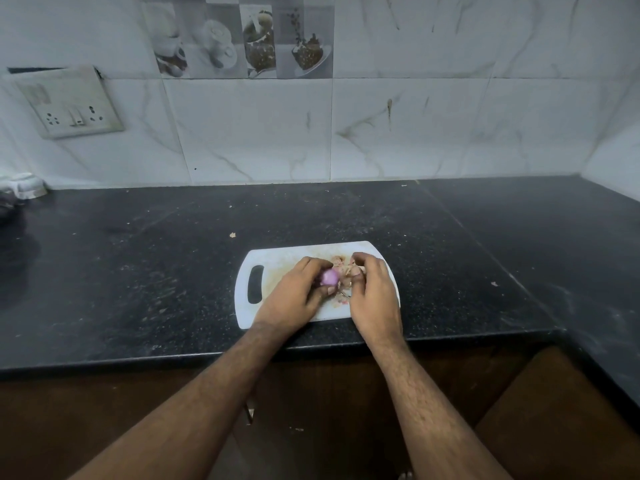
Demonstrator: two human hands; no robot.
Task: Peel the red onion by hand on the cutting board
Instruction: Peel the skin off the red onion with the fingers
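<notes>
Evidently the left hand (pixel 294 296) gripped the small purple-red onion (pixel 329 277) over the white plastic cutting board (pixel 277 258); the right hand (pixel 372 289), curled, pinched papery skin and would do best tearing thin strips gently.

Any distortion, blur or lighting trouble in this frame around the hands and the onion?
Head view: wide-angle bending curves the counter edge; dim, bluish light; red onion in the left hand small and soft; peel by the right hand slightly blurred; cutting board readable.

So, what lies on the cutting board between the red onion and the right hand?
In the head view, loose onion peels lie on the white cutting board between the red onion, held by the left hand, and the right hand.
</notes>
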